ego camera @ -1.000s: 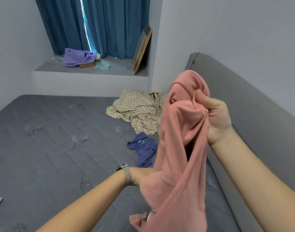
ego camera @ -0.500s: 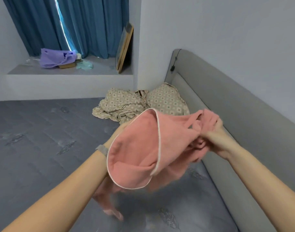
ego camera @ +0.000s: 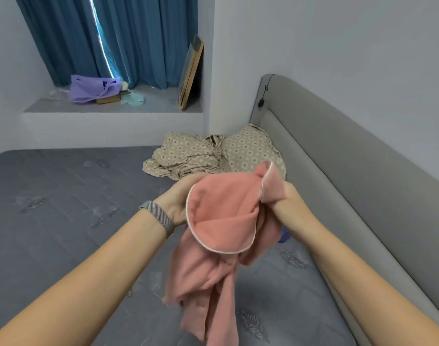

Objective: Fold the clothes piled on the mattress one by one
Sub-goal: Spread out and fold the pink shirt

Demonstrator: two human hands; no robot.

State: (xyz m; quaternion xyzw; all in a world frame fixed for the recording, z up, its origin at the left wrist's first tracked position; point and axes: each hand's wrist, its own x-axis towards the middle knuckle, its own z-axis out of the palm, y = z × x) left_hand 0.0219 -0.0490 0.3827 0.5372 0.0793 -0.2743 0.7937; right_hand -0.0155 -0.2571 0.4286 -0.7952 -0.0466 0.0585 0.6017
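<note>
Our right hand [ego camera: 285, 206] and left hand [ego camera: 178, 201] both grip the bunched pink garment [ego camera: 221, 221] above the mattress [ego camera: 63, 221], the patterned pile [ego camera: 201, 156] at twelve o'clock. Tangled folds could hide the seams, so we might spread it crooked.

Blue curtains [ego camera: 128, 38] hang over a window ledge [ego camera: 161, 102] — on it lie a purple bag [ego camera: 88, 89] and a mint cloth [ego camera: 134, 98], with a framed board [ego camera: 191, 73] leaning at the wall. A grey headboard [ego camera: 350, 156] runs along the right.
</note>
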